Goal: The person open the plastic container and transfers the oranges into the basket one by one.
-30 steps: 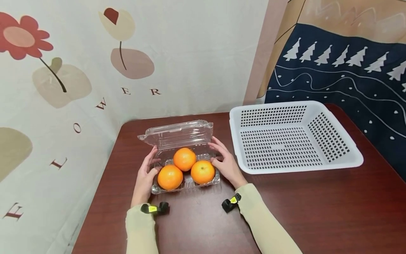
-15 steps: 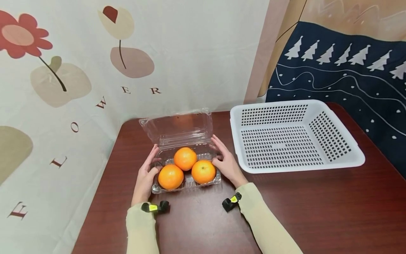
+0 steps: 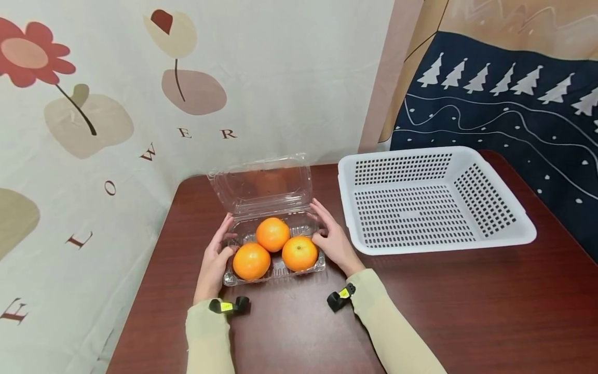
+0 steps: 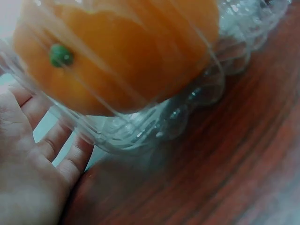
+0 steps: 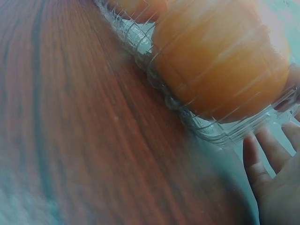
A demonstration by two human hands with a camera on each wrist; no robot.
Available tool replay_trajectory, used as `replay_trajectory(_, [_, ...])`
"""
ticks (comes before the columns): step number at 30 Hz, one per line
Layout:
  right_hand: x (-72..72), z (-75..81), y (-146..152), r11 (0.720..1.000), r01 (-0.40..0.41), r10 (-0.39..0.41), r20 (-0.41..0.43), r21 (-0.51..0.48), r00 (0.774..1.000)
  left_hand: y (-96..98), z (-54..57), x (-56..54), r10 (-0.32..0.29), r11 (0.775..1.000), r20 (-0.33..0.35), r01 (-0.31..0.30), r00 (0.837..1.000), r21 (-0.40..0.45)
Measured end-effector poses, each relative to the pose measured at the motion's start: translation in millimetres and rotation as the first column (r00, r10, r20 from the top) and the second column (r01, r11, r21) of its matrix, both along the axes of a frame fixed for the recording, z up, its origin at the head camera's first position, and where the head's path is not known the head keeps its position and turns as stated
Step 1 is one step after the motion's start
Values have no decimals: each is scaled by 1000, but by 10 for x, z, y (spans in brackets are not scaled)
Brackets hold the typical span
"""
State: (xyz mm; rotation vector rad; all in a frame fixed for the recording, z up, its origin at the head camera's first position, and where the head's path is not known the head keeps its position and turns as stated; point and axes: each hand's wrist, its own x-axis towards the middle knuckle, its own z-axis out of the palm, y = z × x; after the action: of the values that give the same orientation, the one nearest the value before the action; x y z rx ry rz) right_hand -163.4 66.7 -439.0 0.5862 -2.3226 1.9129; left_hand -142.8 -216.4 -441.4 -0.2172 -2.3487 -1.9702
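Head view, clear open box, three glossy oranges

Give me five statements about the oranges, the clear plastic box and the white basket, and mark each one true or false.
1. Three oranges lie in the clear plastic box. True.
2. The lid is closed over the oranges. False: it stands open, behind them in the head view.
3. The white basket is to the right of the box in the head view. True.
4. One orange lies on the bare table. False: all three are in the box.
5. In the left wrist view, a green stem end shows on an orange. True.
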Motion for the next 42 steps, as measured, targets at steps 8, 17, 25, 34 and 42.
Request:
replay_trajectory(8, [-4, 1, -14, 1000, -5, 5, 0, -6, 1000, 11, 2, 4, 36, 998, 20, -35, 999, -49])
replay_trajectory(17, [-10, 13, -22, 1000, -9, 9, 5, -4, 1000, 9, 28, 1, 57, 995, 45, -54, 997, -79])
replay_trajectory(25, [-1, 11, -3, 1000, -6, 6, -10, 9, 1000, -4, -11, -27, 47, 996, 57, -43, 997, -72])
replay_trajectory(34, [-15, -4, 3, 1000, 1, -1, -4, 5, 1000, 6, 2, -34, 44, 997, 51, -41, 998, -62])
replay_trajectory(42, [-11, -10, 5, 1000, -9, 9, 10, -9, 1000, 27, 27, 6, 47, 998, 58, -44, 997, -54])
